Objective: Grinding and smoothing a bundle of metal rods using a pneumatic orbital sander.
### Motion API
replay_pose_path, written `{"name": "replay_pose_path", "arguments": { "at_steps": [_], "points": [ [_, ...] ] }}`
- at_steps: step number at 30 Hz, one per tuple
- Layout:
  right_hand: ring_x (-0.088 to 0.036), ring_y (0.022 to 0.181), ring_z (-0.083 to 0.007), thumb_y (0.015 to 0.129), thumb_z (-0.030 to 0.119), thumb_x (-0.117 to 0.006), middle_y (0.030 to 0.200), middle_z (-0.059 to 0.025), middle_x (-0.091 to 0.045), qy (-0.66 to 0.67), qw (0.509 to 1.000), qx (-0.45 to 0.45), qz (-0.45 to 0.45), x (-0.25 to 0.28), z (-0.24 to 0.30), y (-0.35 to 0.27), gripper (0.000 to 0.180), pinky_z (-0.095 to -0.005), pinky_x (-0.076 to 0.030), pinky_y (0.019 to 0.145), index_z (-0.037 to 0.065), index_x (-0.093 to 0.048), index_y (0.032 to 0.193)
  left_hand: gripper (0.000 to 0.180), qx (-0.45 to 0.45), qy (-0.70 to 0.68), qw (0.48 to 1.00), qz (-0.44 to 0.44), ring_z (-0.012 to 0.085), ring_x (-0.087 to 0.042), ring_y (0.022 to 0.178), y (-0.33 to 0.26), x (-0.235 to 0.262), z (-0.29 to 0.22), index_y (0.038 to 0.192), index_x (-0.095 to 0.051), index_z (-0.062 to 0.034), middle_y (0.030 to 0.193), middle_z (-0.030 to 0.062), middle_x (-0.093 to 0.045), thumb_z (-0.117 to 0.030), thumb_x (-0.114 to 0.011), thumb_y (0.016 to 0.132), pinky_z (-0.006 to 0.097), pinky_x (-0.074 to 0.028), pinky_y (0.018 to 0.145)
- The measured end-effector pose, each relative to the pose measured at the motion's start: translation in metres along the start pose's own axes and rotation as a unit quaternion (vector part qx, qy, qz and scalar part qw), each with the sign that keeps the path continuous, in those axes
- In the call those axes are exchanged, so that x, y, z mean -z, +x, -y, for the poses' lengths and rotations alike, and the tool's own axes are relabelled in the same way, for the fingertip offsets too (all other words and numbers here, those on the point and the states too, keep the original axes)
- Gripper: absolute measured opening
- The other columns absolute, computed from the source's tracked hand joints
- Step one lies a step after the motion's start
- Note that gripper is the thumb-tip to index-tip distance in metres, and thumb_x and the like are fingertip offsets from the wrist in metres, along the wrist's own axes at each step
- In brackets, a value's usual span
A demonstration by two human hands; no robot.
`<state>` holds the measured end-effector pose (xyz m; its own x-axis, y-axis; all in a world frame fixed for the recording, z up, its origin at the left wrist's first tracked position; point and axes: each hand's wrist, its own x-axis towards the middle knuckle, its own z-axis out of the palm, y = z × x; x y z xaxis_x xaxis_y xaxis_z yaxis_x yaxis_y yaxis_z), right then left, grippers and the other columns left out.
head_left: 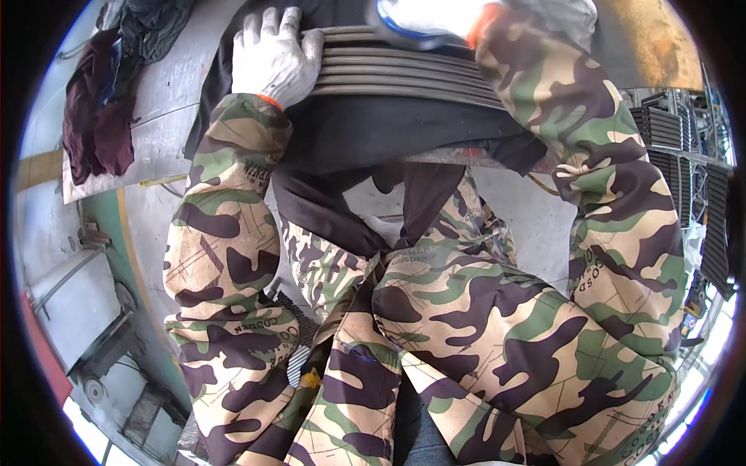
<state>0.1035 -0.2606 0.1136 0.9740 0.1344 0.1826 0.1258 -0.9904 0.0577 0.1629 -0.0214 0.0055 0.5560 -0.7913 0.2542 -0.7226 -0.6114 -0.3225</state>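
Observation:
Several slim grey metal bars [404,71] lie side by side across a black cloth [373,128] on the table. My left hand [276,58], in a white knitted glove with an orange cuff, rests at the left end of the bars, fingers spread and thumb against them. My right hand [435,17], also white-gloved, is over the far side of the bars. It is smeared by motion, and a blue edge [385,19] curves along its left side; I cannot make out whether that is a held thing or part of the glove.
Dark red and dark grey cloths [97,116] hang over the table's left part. A whitish plastic bag [571,19] and a rusty brown board [657,43] are at the far right. Racks of stacked dark bars [660,128] stand right. A wheeled cart [97,326] stands lower left.

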Motion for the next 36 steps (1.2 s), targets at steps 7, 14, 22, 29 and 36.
{"name": "replay_pose_path", "arguments": {
  "at_steps": [7, 14, 22, 29, 36],
  "points": [
    [-0.071, 0.090, -0.0400, 0.089, 0.026, -0.062, 0.092, -0.0217, -0.070, 0.011, 1.000, 0.014, -0.020, -0.002, 0.005, -0.013, 0.024, -0.0507, -0.058, 0.080, 0.004, -0.068, 0.092, 0.036, -0.019, -0.003, 1.000, -0.024, 0.0483, -0.053, 0.131, 0.007, -0.007, 0.004, 0.133, -0.068, -0.0202, 0.148, 0.0176, -0.057, -0.034, -0.050, 0.104, 0.056, -0.041, 0.112],
    [-0.072, 0.091, -0.0407, 0.086, 0.025, -0.063, 0.096, -0.0228, -0.071, 0.038, 0.999, 0.017, 0.012, 0.008, 0.020, -0.020, 0.025, -0.0507, -0.058, 0.082, 0.003, -0.069, 0.095, 0.039, 0.046, -0.066, 0.996, -0.038, 0.0487, -0.052, 0.132, 0.010, -0.018, 0.005, 0.135, -0.066, -0.0183, 0.149, 0.0186, -0.056, -0.036, -0.048, 0.105, 0.056, -0.042, 0.112],
    [-0.071, 0.093, -0.0431, 0.086, 0.024, -0.063, 0.096, -0.0243, -0.071, 0.043, 0.999, 0.019, -0.014, 0.005, 0.017, -0.018, 0.024, -0.0522, -0.057, 0.081, 0.002, -0.069, 0.096, 0.035, 0.103, -0.106, 0.984, -0.097, 0.0469, -0.052, 0.133, 0.008, -0.022, 0.000, 0.132, -0.067, -0.0210, 0.148, 0.0155, -0.057, -0.031, -0.050, 0.104, 0.056, -0.043, 0.111],
    [-0.071, 0.093, -0.0418, 0.088, 0.026, -0.064, 0.093, -0.0230, -0.070, 0.012, 0.999, -0.040, 0.016, 0.008, -0.011, -0.016, 0.025, -0.0509, -0.058, 0.081, 0.003, -0.069, 0.096, 0.034, 0.026, -0.005, 1.000, -0.005, 0.0466, -0.051, 0.134, 0.008, -0.014, 0.005, 0.132, -0.067, -0.0229, 0.151, 0.0143, -0.054, -0.030, -0.048, 0.105, 0.057, -0.044, 0.110],
    [-0.071, 0.096, -0.0416, 0.088, 0.032, -0.064, 0.101, -0.0219, -0.070, -0.046, 0.995, -0.078, 0.031, 0.025, -0.044, -0.050, 0.029, -0.0510, -0.057, 0.083, 0.006, -0.069, 0.100, 0.034, 0.023, -0.013, 0.999, -0.023, 0.0461, -0.051, 0.134, 0.020, -0.019, 0.004, 0.131, -0.068, -0.0260, 0.151, 0.0134, -0.055, -0.031, -0.048, 0.105, 0.056, -0.044, 0.111]
  ]
}}
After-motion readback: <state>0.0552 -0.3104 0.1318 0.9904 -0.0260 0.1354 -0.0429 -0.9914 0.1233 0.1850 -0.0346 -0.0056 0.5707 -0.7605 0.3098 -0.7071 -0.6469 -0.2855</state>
